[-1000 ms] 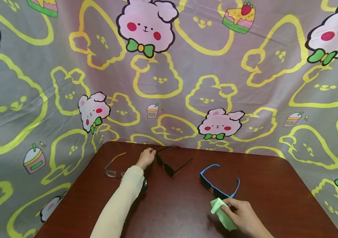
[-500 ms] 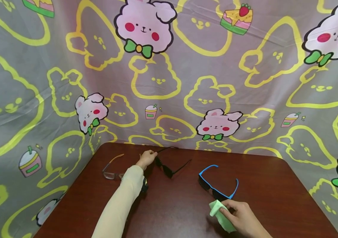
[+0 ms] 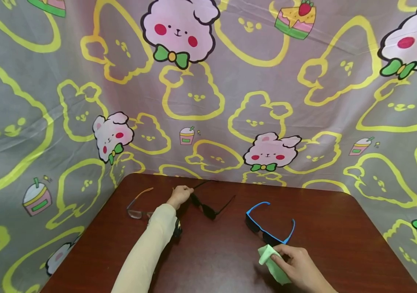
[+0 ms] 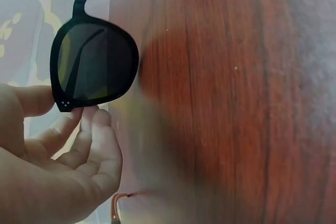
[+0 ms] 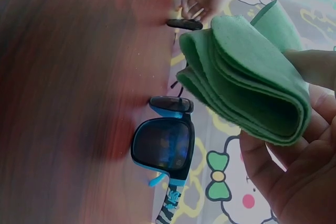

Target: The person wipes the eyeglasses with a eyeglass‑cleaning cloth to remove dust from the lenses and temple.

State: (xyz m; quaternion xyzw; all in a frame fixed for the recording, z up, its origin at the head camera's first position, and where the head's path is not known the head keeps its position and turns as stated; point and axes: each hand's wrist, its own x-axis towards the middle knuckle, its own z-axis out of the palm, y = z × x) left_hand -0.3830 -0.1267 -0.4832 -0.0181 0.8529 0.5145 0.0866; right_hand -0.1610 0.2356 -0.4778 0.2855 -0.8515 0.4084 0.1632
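My left hand (image 3: pixel 180 196) reaches to the far part of the table and pinches a pair of black sunglasses (image 3: pixel 208 211) at one front corner by the hinge. Close up in the left wrist view, thumb and fingers meet at that corner, beside a dark lens (image 4: pixel 97 61). Its temples are unfolded. My right hand (image 3: pixel 300 264) holds a folded green cloth (image 5: pixel 247 77) between thumb and fingers. Just beyond it lie blue-and-black sunglasses (image 3: pixel 267 234), temples open; the right wrist view shows their dark lens (image 5: pixel 163 142) and patterned temple.
Clear-lens eyeglasses (image 3: pixel 135 213) with an orange-tipped temple lie left of my left hand, partly hidden by the sleeve (image 3: pixel 144 248). Everything rests on a reddish-brown wooden table (image 3: pixel 216 256). A cartoon-printed curtain (image 3: pixel 208 122) encloses its back and sides.
The head view shifts slightly. Both hands keep their hold on the black sunglasses and the cloth and hardly move.
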